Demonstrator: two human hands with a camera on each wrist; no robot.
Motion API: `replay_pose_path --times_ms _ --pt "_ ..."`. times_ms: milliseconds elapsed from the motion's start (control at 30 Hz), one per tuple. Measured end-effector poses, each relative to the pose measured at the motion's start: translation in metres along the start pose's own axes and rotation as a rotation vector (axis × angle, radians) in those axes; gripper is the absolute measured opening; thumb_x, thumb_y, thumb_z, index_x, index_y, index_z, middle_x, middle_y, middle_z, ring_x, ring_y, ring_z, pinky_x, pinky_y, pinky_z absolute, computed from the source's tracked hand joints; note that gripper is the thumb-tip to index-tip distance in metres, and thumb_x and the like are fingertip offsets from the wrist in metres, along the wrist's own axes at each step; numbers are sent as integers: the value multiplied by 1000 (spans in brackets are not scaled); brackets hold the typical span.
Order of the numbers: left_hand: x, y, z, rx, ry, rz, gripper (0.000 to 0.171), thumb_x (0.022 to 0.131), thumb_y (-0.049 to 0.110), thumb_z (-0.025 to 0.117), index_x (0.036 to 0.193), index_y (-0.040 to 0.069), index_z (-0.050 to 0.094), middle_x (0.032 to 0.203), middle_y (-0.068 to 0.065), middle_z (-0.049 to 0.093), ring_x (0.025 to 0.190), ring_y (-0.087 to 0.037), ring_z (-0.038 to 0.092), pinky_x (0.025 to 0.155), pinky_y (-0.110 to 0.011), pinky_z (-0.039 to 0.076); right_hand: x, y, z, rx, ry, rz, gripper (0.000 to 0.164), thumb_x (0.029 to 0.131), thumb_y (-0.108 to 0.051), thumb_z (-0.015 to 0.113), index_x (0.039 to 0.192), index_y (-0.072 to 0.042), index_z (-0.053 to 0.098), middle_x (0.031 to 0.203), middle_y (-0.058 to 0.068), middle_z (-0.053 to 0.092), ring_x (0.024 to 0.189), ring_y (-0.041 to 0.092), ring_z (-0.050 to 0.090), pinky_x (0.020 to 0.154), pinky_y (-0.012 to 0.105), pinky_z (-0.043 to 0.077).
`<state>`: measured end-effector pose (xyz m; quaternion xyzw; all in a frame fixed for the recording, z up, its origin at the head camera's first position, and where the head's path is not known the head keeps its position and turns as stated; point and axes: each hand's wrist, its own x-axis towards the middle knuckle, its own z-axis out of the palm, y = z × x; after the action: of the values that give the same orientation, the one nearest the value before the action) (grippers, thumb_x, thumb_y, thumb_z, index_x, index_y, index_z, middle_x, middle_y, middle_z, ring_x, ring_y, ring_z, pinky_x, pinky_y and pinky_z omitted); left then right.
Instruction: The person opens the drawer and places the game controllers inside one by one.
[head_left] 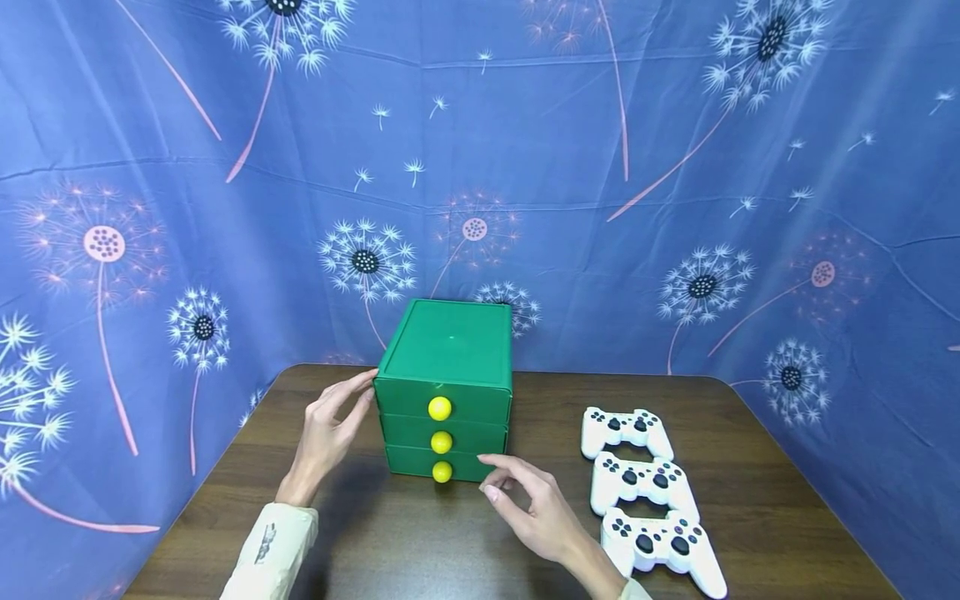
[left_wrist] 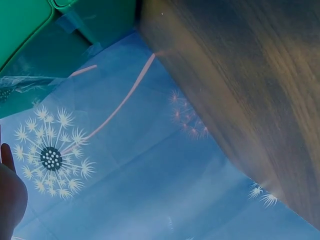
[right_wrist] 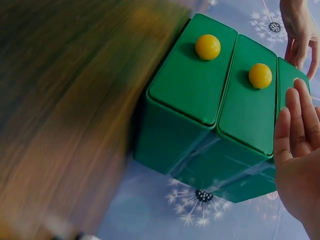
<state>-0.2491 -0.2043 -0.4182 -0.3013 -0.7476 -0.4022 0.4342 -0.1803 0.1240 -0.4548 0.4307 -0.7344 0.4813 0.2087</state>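
A small green chest of three drawers (head_left: 450,342) stands on the table, its drawers closed. Round yellow knobs mark the top drawer (head_left: 405,402), the middle drawer (head_left: 408,432) and the bottom drawer (head_left: 408,460). The fingertips of my left hand (head_left: 328,435) rest at the chest's upper left front edge, fingers extended. My right hand (head_left: 536,512) hovers by the lower right front corner with loosely bent fingers and nothing in them. In the right wrist view, its fingers (right_wrist: 297,120) are long and relaxed before the drawer fronts. Only part of the left hand (left_wrist: 12,197) shows in the left wrist view.
Three white game controllers lie in a column on the right of the brown wooden table (head_left: 420,542): a back one (head_left: 627,437), a middle one (head_left: 645,483) and a front one (head_left: 662,542). A blue dandelion-print cloth (head_left: 570,150) hangs behind and around the table.
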Motion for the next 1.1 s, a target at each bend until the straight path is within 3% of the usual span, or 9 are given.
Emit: replay_pose_path --times_ms 367,867,1100 --pt "2 -2 1 -21 34 5 42 82 -20 75 119 -1 75 115 -16 75 104 -23 72 99 -20 48 34 5 16 8 61 62 36 99 0 65 135 -1 61 106 9 76 97 17 72 77 38 58" --pt "3 -5 2 -8 47 25 42 82 -21 75 119 -1 76 112 -15 76 101 -26 72 96 -19 50 68 8 30 74 73 120 35 102 -6 65 137 -8 61 109 12 76 99 19 73 80 35 59" --pt "1 -5 4 -21 67 27 41 80 -23 75 116 -4 76 111 -18 76 100 -26 72 96 -19 50 76 9 35 104 67 165 34 102 -8 67 136 -8 62 103 14 77 91 25 74 79 32 60"
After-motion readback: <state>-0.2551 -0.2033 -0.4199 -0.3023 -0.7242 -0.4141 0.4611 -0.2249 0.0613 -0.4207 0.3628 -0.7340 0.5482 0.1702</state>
